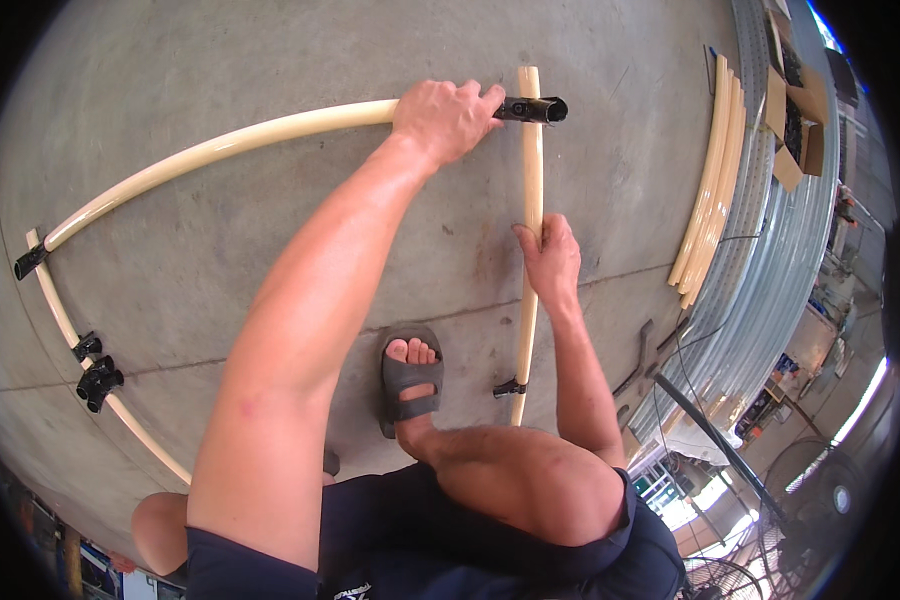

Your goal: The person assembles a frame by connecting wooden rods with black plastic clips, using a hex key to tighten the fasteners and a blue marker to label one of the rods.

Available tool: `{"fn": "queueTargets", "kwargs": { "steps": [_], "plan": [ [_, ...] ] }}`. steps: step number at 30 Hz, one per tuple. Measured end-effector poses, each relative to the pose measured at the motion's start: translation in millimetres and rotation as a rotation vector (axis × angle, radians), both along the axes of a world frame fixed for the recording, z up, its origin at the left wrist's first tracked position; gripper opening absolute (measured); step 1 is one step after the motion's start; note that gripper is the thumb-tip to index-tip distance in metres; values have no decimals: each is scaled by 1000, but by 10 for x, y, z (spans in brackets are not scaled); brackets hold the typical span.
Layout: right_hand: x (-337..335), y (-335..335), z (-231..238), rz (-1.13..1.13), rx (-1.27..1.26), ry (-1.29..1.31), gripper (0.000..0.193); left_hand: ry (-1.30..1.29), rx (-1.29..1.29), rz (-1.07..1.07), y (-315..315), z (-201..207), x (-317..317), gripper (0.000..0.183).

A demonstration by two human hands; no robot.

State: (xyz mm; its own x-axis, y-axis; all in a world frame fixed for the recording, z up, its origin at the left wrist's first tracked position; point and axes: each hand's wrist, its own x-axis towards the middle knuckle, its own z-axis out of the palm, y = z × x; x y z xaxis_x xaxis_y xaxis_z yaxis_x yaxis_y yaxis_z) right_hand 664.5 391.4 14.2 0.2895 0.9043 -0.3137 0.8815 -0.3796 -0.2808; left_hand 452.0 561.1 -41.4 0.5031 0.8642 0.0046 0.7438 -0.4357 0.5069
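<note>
My left hand [445, 118] grips the end of a long cream pipe [220, 147] lying across the concrete floor, right beside a black joint connector [532, 109]. My right hand [548, 255] holds a second cream pipe [532, 180] that runs away from me and meets that connector at its far end. A small black clamp [508, 388] sits on this pipe near my sandalled foot [410, 378]. The long pipe's left end meets a third cream pipe [65, 320] at a black corner joint [28, 262].
Two black clamps [95, 375] sit on the left pipe. A bundle of spare cream pipes [708, 190] lies at the right beside corrugated metal sheeting [780, 260]. Open cardboard boxes [795, 110] stand beyond, and a fan [820, 490] at the lower right.
</note>
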Motion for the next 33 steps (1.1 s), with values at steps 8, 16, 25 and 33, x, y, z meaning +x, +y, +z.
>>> {"fn": "queueTargets", "kwargs": {
  "steps": [8,16,25,33],
  "plan": [
    [384,113,55,-117,-186,327,31,-58,39,16,-10,-70,17,36],
    [-11,-9,48,-66,-81,126,35,-87,33,55,-3,-26,-36,33],
    [-122,-236,-16,-142,18,-11,28,-83,47,41,26,181,-32,30],
    [429,-213,5,-482,-223,1298,29,-60,-39,45,258,316,-40,34]
  ]
}}
